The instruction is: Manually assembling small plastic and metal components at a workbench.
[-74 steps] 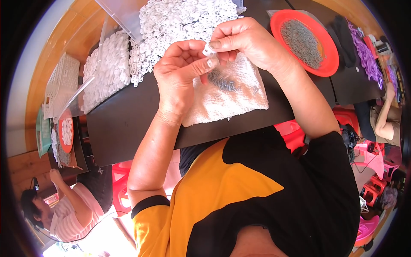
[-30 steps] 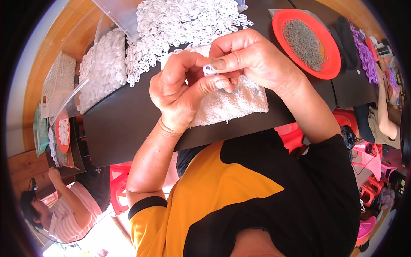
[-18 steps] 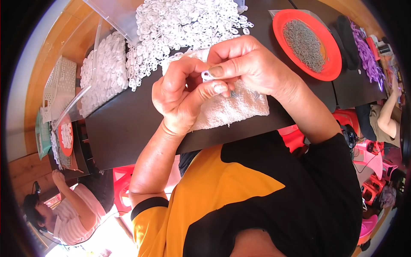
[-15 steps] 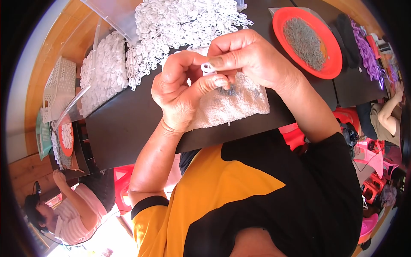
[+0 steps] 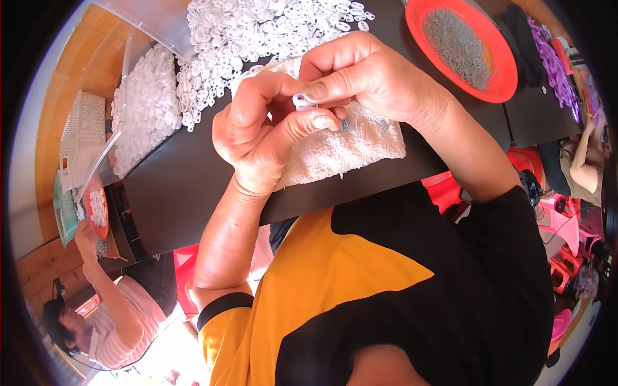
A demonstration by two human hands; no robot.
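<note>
Both my hands meet above a white towel (image 5: 351, 145) that lies on the black table (image 5: 180, 199). My left hand (image 5: 264, 132) and my right hand (image 5: 367, 74) pinch one small white plastic ring piece (image 5: 301, 100) between thumbs and fingertips. A heap of the same white plastic pieces (image 5: 257, 32) is spread on the table just beyond my hands. A red round tray (image 5: 499, 87) holding fine grey metal bits (image 5: 457, 45) sits to the right.
A clear bag of white pieces (image 5: 138, 109) lies at the table's left, next to a white perforated basket (image 5: 80, 135). Another person (image 5: 109, 321) sits at lower left with a small red dish (image 5: 98, 209). Purple pieces (image 5: 553, 64) and red plastic stools (image 5: 566, 231) are at right.
My hands have dropped lower over the towel and drawn closer together. The white piece stays pinched between them, now turned and pressed by my left thumb.
</note>
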